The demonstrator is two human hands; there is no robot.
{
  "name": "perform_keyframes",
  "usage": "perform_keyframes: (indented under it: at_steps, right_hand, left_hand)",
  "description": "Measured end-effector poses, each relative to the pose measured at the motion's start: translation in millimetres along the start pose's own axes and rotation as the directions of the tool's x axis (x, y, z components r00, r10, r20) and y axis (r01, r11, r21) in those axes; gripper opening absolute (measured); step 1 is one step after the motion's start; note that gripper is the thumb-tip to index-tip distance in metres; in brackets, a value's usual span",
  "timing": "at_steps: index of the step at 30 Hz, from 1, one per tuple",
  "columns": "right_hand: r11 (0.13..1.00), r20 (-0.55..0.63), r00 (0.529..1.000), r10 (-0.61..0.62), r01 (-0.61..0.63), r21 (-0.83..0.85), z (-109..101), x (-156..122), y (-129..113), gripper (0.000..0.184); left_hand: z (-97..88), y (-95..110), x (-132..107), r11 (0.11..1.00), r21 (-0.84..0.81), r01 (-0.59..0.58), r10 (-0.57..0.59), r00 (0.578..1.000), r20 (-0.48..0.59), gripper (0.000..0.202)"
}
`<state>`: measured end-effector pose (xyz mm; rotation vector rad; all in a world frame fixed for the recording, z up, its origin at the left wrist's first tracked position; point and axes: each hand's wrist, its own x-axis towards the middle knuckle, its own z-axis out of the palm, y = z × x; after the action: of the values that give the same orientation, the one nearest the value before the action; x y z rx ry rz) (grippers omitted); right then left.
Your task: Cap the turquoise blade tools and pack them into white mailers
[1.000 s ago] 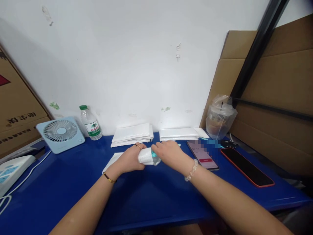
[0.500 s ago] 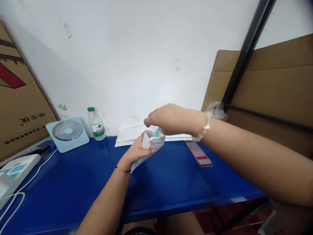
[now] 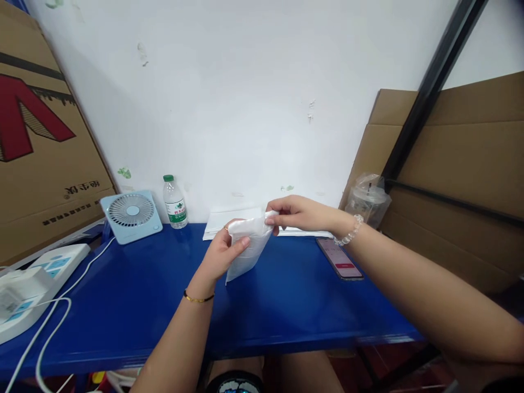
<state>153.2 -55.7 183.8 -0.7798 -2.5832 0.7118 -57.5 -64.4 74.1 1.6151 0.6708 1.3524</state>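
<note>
A translucent white pouch is held up over the blue table, tilted, its top edge toward the wall. My left hand grips its left side, thumb across the front. At the top right corner of the pouch, my right hand pinches the edge between thumb and fingers. What lies inside the pouch cannot be made out. Behind both hands a stack of flat white sheets or bags lies against the wall.
On the blue table stand a light blue fan and a water bottle. A phone lies to the right. A white power strip with cables is at left. Cardboard and a bagged clear container are at right.
My right hand has come down from above the pouch's mouth to its top right corner. The light blue piece at the opening no longer shows. The camera view has shifted slightly left.
</note>
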Motion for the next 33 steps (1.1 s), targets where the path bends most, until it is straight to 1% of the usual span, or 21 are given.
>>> perform_keyframes:
  at_steps: [2, 3, 5, 6, 8, 10, 12, 13, 14, 15, 16, 18, 19, 20, 21, 22, 23, 25, 28, 30, 33]
  right_hand:
    - [1.000, -0.143, 0.990, 0.009, -0.007, 0.015, 11.5, -2.5, 4.7, 0.027]
    - [0.999, -0.227, 0.974, -0.013, 0.005, -0.035, 17.2, -3.7, 6.5, 0.028]
    - [0.970, -0.341, 0.931, -0.129, 0.046, -0.240, 27.6, -5.8, 8.0, 0.026]
    - [0.929, -0.354, 0.913, -0.205, 0.068, -0.363, 32.1, -6.6, 7.7, 0.026]
    - [0.818, -0.288, 0.902, -0.323, 0.114, -0.563, 39.1, -7.5, 5.7, 0.029]
    - [0.755, -0.191, 0.918, -0.348, 0.154, -0.638, 42.5, -7.6, 4.9, 0.033]
    - [0.790, -0.194, 0.935, -0.296, 0.126, -0.599, 40.4, -7.6, 10.6, 0.035]
    - [0.830, -0.253, 0.933, -0.255, 0.077, -0.552, 36.8, -8.1, 17.4, 0.035]
    - [0.876, -0.348, 0.916, -0.200, 0.008, -0.483, 31.5, -9.3, 27.7, 0.033]
    - [0.915, -0.467, 0.874, -0.135, -0.071, -0.397, 24.8, -11.5, 41.4, 0.030]
    - [0.946, -0.583, 0.811, -0.056, -0.144, -0.292, 17.4, -14.8, 58.6, 0.026]
    - [0.969, -0.741, 0.647, 0.183, -0.245, 0.025, 3.3, -25.3, 100.9, 0.023]
    - [0.945, -0.766, 0.560, 0.316, -0.259, 0.200, -1.8, -32.3, 124.3, 0.022]
    - [0.892, -0.763, 0.463, 0.451, -0.261, 0.369, -4.8, -40.1, 147.7, 0.021]
    - [0.810, -0.722, 0.368, 0.586, -0.282, 0.514, -5.5, -48.3, 170.2, 0.018]
    - [0.713, -0.667, 0.255, 0.700, -0.313, 0.628, -4.0, -56.4, 191.0, 0.015]
    - [0.665, -0.637, 0.207, 0.743, -0.338, 0.666, -0.6, -63.9, 209.4, 0.015]
    - [0.593, -0.590, 0.140, 0.795, -0.383, 0.708, 8.7, -75.7, 238.2, 0.019]
    - [0.490, -0.522, 0.057, 0.851, -0.445, 0.750, 18.6, -82.2, 263.5, 0.017]
    - [0.439, -0.489, 0.025, 0.872, -0.481, 0.759, 18.5, -80.5, 272.3, 0.020]
    - [0.406, -0.480, 0.007, 0.877, -0.546, 0.733, 11.7, -77.4, 278.6, 0.033]
  left_hand:
    - [7.4, 3.1, -7.4, 0.996, 0.078, -0.045, 0.059, 0.982, -0.182, 0.042]
    - [10.9, 3.9, -11.4, 0.992, 0.112, -0.059, 0.087, 0.962, -0.260, 0.046]
    - [16.5, 4.2, -18.9, 0.981, 0.181, -0.074, 0.140, 0.914, -0.380, 0.059]
    - [18.1, 4.0, -22.0, 0.973, 0.218, -0.079, 0.166, 0.894, -0.415, 0.063]
    - [19.2, 2.7, -26.0, 0.952, 0.294, -0.089, 0.213, 0.880, -0.423, 0.053]
    - [18.0, 0.5, -26.1, 0.931, 0.351, -0.099, 0.237, 0.895, -0.378, 0.032]
    - [15.6, -2.9, -22.2, 0.918, 0.387, -0.090, 0.231, 0.914, -0.333, 0.025]
    - [13.9, -5.2, -19.1, 0.915, 0.396, -0.079, 0.218, 0.921, -0.321, 0.028]
    - [11.8, -7.8, -15.6, 0.914, 0.401, -0.062, 0.202, 0.928, -0.315, 0.032]
    - [9.2, -10.8, -11.8, 0.913, 0.406, -0.039, 0.180, 0.933, -0.313, 0.037]
    - [6.1, -14.1, -8.0, 0.910, 0.414, -0.008, 0.150, 0.938, -0.311, 0.040]
    - [-1.1, -21.5, -1.0, 0.903, 0.425, 0.060, 0.078, 0.951, -0.300, 0.043]
    - [-4.8, -25.3, 1.9, 0.900, 0.425, 0.091, 0.042, 0.956, -0.292, 0.043]
    - [-8.3, -29.2, 4.5, 0.899, 0.421, 0.119, 0.005, 0.959, -0.282, 0.044]
    - [-11.3, -33.3, 6.6, 0.900, 0.410, 0.145, -0.030, 0.962, -0.272, 0.045]
    - [-13.7, -37.5, 8.2, 0.904, 0.393, 0.170, -0.066, 0.962, -0.264, 0.046]
    - [-15.3, -42.0, 9.4, 0.907, 0.374, 0.193, -0.098, 0.961, -0.259, 0.047]
    - [-16.7, -51.2, 10.6, 0.913, 0.335, 0.235, -0.152, 0.955, -0.256, 0.047]
    - [-15.9, -63.8, 10.2, 0.915, 0.296, 0.273, -0.202, 0.947, -0.249, 0.045]
    - [-15.1, -68.8, 9.6, 0.908, 0.291, 0.301, -0.235, 0.942, -0.240, 0.045]
    - [-14.9, -70.7, 9.0, 0.900, 0.273, 0.339, -0.280, 0.932, -0.232, 0.045]
